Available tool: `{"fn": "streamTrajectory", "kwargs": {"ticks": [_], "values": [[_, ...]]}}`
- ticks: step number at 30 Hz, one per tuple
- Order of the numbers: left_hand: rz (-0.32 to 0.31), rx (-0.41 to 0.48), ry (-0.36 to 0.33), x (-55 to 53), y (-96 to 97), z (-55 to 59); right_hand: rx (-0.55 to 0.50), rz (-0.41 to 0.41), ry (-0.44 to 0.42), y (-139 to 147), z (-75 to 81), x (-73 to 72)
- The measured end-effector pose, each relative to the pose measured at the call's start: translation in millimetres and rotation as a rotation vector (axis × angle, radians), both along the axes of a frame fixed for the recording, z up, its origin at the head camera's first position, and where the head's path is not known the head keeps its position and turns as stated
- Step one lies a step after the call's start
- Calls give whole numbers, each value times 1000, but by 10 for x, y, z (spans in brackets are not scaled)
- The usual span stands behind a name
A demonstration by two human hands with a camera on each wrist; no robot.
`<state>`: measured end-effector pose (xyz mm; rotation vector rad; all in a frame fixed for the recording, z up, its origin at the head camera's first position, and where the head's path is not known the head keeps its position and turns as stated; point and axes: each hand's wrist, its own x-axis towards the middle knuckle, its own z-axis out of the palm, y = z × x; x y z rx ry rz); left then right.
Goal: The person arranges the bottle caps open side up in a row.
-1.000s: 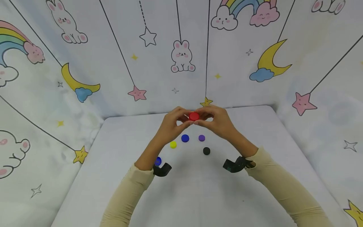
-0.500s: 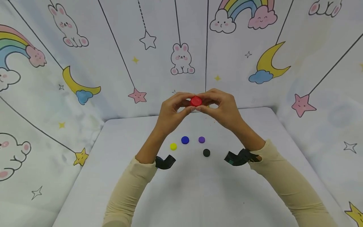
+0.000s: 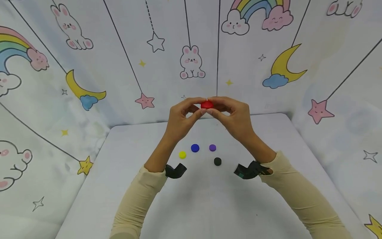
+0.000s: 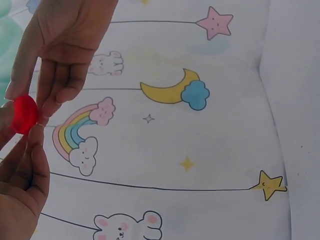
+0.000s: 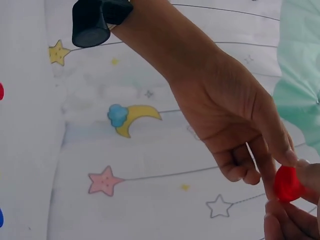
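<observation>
left hand [image 3: 181, 118]: curled fingers pinched red disc [image 3: 207, 105] | right hand [image 3: 236, 116]: curled fingers pinched its other side | disc position: raised between both hands | blue disc [image 3: 195, 148], black disc [image 3: 218, 161]: lay on table [image 3: 128, 149]

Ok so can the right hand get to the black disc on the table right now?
Probably yes: the black disc lies uncovered on the table in the head view. But the right hand pinches the red piece along with the left hand, so it would likely need to let go first.
</observation>
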<state>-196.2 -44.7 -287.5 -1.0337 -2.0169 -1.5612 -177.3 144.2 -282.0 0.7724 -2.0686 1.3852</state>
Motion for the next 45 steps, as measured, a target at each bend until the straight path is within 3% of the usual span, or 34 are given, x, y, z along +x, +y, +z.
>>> {"fn": "streamTrajectory", "kwargs": {"ticks": [11,18,22,26,30,36,45], "values": [[90,-23,-116,14,-5,59,148,-108,241,-41,-63,-4],[1,-29,-286,1,-23,91,200,-143,325,-36,-90,-12],[-26,5,-309,17,-20,91,186,-140,337,-21,-97,-29],[-68,12,-281,21,-41,42,164,-125,286,-4,-126,-43],[-108,-57,-274,11,-119,-51,162,-66,182,13,-180,-43],[-11,-247,-205,31,-262,-271,200,56,-6,-6,-385,-90],[44,-297,-236,77,-436,-647,318,168,-165,-112,-658,-171]]}}
